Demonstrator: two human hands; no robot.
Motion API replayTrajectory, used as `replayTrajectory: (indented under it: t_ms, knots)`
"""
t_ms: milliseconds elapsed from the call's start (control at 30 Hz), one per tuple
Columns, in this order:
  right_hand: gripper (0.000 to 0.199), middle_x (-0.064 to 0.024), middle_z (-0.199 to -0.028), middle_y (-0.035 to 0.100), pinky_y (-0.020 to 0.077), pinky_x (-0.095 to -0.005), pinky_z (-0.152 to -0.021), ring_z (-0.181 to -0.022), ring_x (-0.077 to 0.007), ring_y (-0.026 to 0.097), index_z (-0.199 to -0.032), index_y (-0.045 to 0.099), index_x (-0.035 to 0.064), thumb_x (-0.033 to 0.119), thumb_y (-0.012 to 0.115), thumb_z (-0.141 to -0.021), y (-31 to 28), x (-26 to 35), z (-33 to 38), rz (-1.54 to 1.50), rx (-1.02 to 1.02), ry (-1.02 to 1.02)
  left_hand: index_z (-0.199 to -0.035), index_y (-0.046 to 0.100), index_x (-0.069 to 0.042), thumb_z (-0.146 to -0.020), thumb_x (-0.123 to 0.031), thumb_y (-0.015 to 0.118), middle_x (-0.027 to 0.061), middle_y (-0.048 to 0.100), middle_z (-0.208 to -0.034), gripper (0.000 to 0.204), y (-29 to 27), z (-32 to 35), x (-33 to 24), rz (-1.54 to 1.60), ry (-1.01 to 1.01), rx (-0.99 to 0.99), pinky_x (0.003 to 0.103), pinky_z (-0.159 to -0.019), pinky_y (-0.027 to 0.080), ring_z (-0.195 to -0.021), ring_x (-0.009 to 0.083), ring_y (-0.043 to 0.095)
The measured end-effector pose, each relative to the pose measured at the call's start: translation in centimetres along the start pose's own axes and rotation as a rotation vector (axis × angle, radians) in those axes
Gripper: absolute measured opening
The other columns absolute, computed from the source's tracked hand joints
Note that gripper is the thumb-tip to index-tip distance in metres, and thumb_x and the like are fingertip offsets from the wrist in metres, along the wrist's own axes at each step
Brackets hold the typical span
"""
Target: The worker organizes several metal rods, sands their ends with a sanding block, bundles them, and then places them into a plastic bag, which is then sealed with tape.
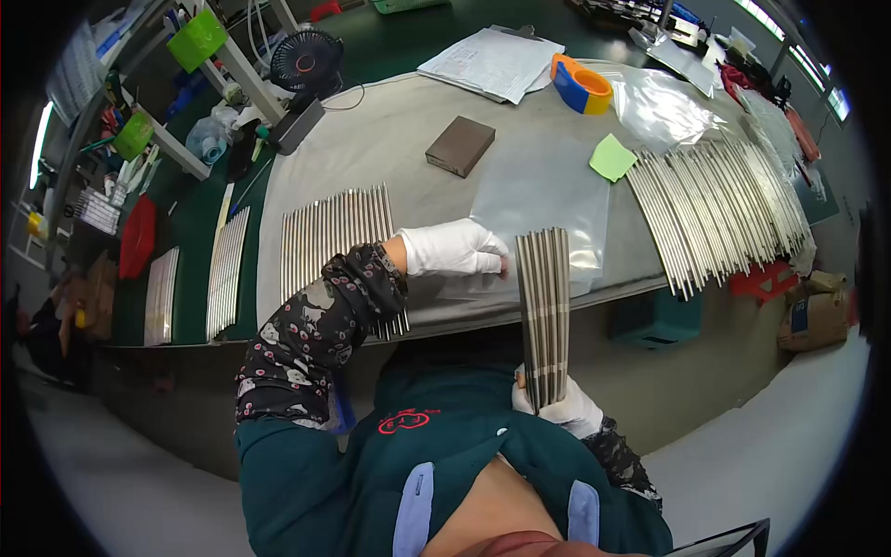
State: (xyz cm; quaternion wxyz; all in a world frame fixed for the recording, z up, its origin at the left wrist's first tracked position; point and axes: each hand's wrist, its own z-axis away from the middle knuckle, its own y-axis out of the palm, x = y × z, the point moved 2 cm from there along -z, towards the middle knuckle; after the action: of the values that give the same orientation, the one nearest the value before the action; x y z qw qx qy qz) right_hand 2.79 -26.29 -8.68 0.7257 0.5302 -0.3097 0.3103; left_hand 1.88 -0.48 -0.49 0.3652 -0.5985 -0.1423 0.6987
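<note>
My right hand (577, 413), in a white glove, grips the lower end of a bundle of metal rods (546, 306). The bundle stands up in front of my body at the table's near edge, with bands of clear tape around it. My left hand (455, 249), also gloved, reaches in from the left over a clear plastic bag (548, 190) lying flat on the cloth. Its fingers are drawn together just left of the rods, a bare fingertip showing. Whether they pinch the bag's film is hidden.
Loose rods (339, 232) lie in a row under my left forearm, and another wide row (719, 213) lies at the right. Beyond are a brown box (460, 147), a green sticky note (613, 159), a tape roll (582, 85), papers (492, 63) and a small fan (306, 61).
</note>
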Motion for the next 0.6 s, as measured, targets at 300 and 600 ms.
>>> replayTrajectory:
  t_ms: [300,600]
  knots:
    - [0.037,-0.0002,-0.079,0.055,0.0412,-0.0221,-0.067,-0.071,-0.0084,0.051,-0.099,0.051,0.0026,0.008,0.069,-0.067,0.3,0.6,-0.6,0.106,0.108,0.126,-0.08,0.054,-0.01,-0.077,-0.009,0.056,0.0048,0.054,-0.068,0.004,-0.4,1.7,-5.8,-0.714,0.297,-0.751,0.031,-0.05,0.045,-0.059,0.0227,0.057]
    - [0.055,-0.0062,-0.076,0.052,0.0425,-0.0264,-0.064,-0.067,-0.0151,0.05,-0.109,0.043,0.0035,0.01,0.07,-0.06,0.0,0.1,0.0,-0.101,-0.016,0.097,-0.072,0.047,-0.01,-0.072,-0.013,0.056,0.0042,0.048,-0.064,0.009,6.1,6.2,-4.1,-0.812,0.07,-0.513,0.033,-0.044,0.04,-0.053,0.0211,0.052]
